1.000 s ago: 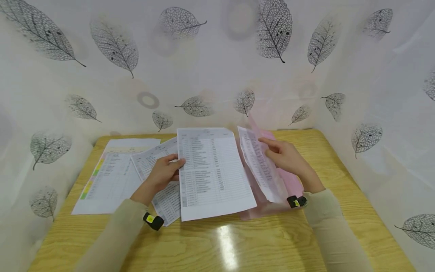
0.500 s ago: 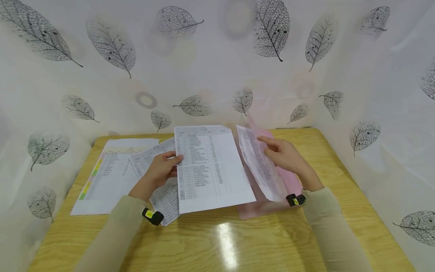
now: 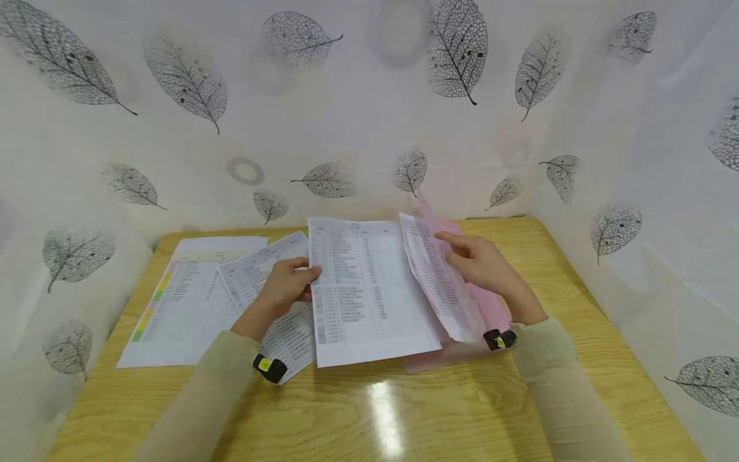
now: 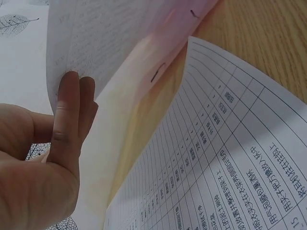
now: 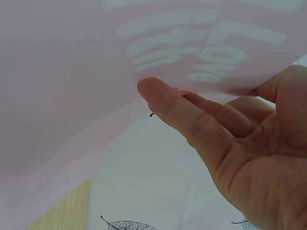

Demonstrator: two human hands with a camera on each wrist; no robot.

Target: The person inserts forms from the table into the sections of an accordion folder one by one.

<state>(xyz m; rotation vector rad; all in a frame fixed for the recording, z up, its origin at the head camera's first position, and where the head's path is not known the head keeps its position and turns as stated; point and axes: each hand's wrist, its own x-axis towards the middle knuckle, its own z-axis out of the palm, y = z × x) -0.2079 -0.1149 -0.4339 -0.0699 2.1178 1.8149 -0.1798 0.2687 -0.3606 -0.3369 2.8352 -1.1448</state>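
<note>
In the head view my left hand (image 3: 285, 287) pinches a printed sheet of paper (image 3: 369, 295) at its left edge, thumb on top. That sheet is raised and tilted in front of the pink folder (image 3: 491, 311). My right hand (image 3: 485, 263) holds the folder's translucent cover up at an angle, with another printed sheet (image 3: 433, 276) standing along it. White lettering on the pink cover (image 5: 72, 96) shows in the right wrist view, beside my right fingers (image 5: 192, 122). From the left wrist, my left fingers (image 4: 69, 110) lie against the back of the held sheet (image 4: 96, 43).
On the wooden table (image 3: 323, 417), a tilted printed sheet (image 3: 291, 333) lies under my left hand. Further left lies a sheet with yellow and green marks (image 3: 185, 308). A white curtain with leaf prints (image 3: 358, 96) surrounds the table's back and sides.
My left hand and its sheet shift slightly up, then move right and a little down, closer to the folder. The right hand and the raised cover stay nearly still.
</note>
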